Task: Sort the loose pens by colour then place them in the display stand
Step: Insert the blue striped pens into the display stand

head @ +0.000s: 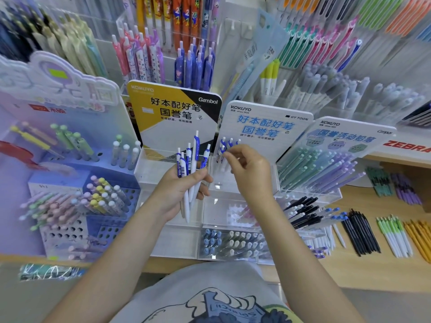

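The left hand (184, 185) is curled round a bundle of about 5 white-and-blue pens (190, 169), held upright with the clips at the top, in front of the yellow Gambol stand (173, 117). Just to its right, the right hand (249, 169) has its fingertips (227, 156) pinched at the top of 1 blue-clipped pen among the few already standing (224, 145) in the clear compartment of the blue KOKUYO display stand (265, 131). Sorted rows of black, green and orange pens (382, 234) lie on the tabletop (363, 271) at the near right. The bundle looks loosely gripped and fanned, so 1 pen could slip out. A nudge from the right hand could also topple the pens standing in the compartment.
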`<act>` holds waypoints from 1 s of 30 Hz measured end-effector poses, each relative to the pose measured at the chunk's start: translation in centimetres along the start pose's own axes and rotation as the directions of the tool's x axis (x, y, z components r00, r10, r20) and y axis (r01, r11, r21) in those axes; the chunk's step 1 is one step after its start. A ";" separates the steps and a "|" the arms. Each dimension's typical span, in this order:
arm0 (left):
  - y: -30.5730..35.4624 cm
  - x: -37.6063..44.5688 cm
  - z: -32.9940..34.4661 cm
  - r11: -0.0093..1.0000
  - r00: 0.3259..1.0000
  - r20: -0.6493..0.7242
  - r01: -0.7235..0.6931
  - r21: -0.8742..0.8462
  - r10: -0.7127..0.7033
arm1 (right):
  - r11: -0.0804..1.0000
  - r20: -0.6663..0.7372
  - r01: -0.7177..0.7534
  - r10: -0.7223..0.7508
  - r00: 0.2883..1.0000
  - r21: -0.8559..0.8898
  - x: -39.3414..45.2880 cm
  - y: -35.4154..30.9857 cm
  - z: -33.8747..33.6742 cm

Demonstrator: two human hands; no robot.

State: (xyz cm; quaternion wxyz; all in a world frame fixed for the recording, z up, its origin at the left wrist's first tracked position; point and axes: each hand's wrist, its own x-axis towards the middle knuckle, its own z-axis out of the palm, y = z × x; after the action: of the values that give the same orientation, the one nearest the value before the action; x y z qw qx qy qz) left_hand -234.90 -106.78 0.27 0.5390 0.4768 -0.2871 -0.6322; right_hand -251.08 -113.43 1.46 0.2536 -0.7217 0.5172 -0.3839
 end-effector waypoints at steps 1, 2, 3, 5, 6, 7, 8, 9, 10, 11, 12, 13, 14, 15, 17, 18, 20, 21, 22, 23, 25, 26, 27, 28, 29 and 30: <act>-0.1 0.0 0.0 1.000 1.000 0.009 -0.010 0.004 0.010 | 0.996 -0.004 -0.043 0.043 0.999 0.077 -0.2 -0.4 -0.5; -0.1 0.1 0.1 1.000 1.000 0.017 -0.017 0.008 0.017 | 0.978 0.038 -0.115 0.110 0.993 0.173 -0.4 -0.9 -0.9; -0.1 0.1 0.3 1.000 0.999 0.026 -0.023 0.018 0.022 | 0.946 0.119 -0.189 0.163 0.979 0.262 -0.6 -1.4 -1.2; -0.3 0.2 0.6 0.998 0.998 0.058 -0.030 0.054 0.027 | 0.892 0.293 -0.292 0.194 0.936 0.344 -0.8 -2.0 -1.4; -0.4 0.3 0.8 0.997 0.996 0.081 -0.031 0.064 0.025 | 0.875 0.360 -0.321 0.186 0.914 0.362 -0.8 -2.0 -1.4; -0.5 0.3 0.9 0.998 0.995 0.103 -0.025 0.064 0.018 | 0.857 0.407 -0.343 0.176 0.896 0.385 -0.9 -2.0 -1.4; -0.6 0.3 0.9 0.998 0.993 0.118 -0.013 0.060 0.006 | 0.837 0.434 -0.360 0.167 0.885 0.412 -1.0 -1.8 -1.6; -0.6 0.3 0.9 0.998 0.992 0.126 0.001 0.060 -0.008 | 0.820 0.449 -0.374 0.163 0.879 0.434 -1.1 -1.7 -1.8; -0.6 0.2 0.9 0.997 0.991 0.130 0.010 0.071 -0.020 | 0.812 0.455 -0.380 0.161 0.876 0.444 -1.1 -1.4 -2.0; -0.6 0.1 1.0 0.996 0.991 0.132 0.017 0.089 -0.028 | 0.812 0.457 -0.378 0.157 0.875 0.445 -1.1 -1.3 -2.3; -0.5 0.0 1.0 0.994 0.991 0.131 0.024 0.105 -0.038 | 0.815 0.452 -0.373 0.156 0.878 0.443 -1.2 -1.2 -2.5; -0.5 0.0 1.1 0.993 0.991 0.125 0.034 0.115 -0.049 | 0.814 0.432 -0.369 0.163 0.887 0.450 -1.1 -1.1 -2.7; -0.5 0.0 1.1 0.992 0.992 0.112 0.048 0.116 -0.061 | 0.803 0.393 -0.366 0.181 0.901 0.470 -1.1 -1.1 -2.9; -0.6 0.0 1.1 0.992 0.993 0.093 0.062 0.113 -0.073 | 0.782 0.335 -0.362 0.208 0.919 0.507 -1.0 -1.2 -3.2; -0.8 0.1 0.8 0.989 0.995 0.047 0.086 0.117 -0.092 | 0.738 0.172 -0.319 0.271 0.947 0.595 -0.6 -0.9 -3.8; -0.9 0.2 0.5 0.988 0.995 0.028 0.091 0.122 -0.095 | 0.737 0.078 -0.274 0.289 0.954 0.618 -0.3 -0.7 -4.1; -1.2 0.3 0.2 0.988 0.996 0.013 0.090 0.124 -0.092 | 0.782 -0.084 -0.177 0.280 0.956 0.598 0.1 -0.4 -4.4; -1.3 0.3 0.1 0.989 0.996 0.019 0.083 0.123 -0.086 | 0.808 -0.132 -0.139 0.258 0.957 0.573 0.2 -0.2 -4.2; -1.3 0.3 0.0 0.990 0.996 0.032 0.074 0.118 -0.078 | 0.833 -0.157 -0.111 0.230 0.961 0.543 0.2 -0.1 -4.0; -1.3 0.3 0.0 0.992 0.996 0.047 0.064 0.111 -0.070 | 0.857 -0.161 -0.088 0.195 0.968 0.508 0.1 0.0 -3.7; -1.2 0.2 0.1 0.994 0.995 0.067 0.062 0.088 -0.068 | 0.904 -0.142 -0.061 0.133 0.981 0.424 -0.1 0.5 -2.9; -1.0 0.1 0.0 0.995 0.995 0.072 0.068 0.080 -0.074 | 0.921 -0.133 -0.051 0.111 0.985 0.387 -0.2 0.8 -2.5; -1.0 0.1 0.0 0.995 0.994 0.074 0.072 0.074 -0.078 | 0.933 -0.129 -0.045 0.096 0.987 0.356 -0.2 1.1 -2.2; -0.9 0.0 0.0 0.995 0.994 0.073 0.072 0.075 -0.078 | 0.943 -0.125 -0.042 0.088 0.988 0.330 -0.2 1.4 -1.8; -0.8 0.0 0.0 0.995 0.995 0.071 0.065 0.079 -0.071 | 0.950 -0.119 -0.047 0.087 0.989 0.309 -0.3 1.7 -1.6; -0.7 0.0 0.0 0.995 0.996 0.066 0.053 0.087 -0.059 | 0.955 -0.109 -0.054 0.089 0.990 0.292 -0.2 1.8 -1.3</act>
State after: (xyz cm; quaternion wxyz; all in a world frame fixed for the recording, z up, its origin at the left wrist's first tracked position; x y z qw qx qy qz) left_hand -235.24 -106.55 -0.35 0.4899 0.4855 -0.3185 -0.6502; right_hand -253.20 -113.79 0.73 0.3379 -0.6334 0.4959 -0.4885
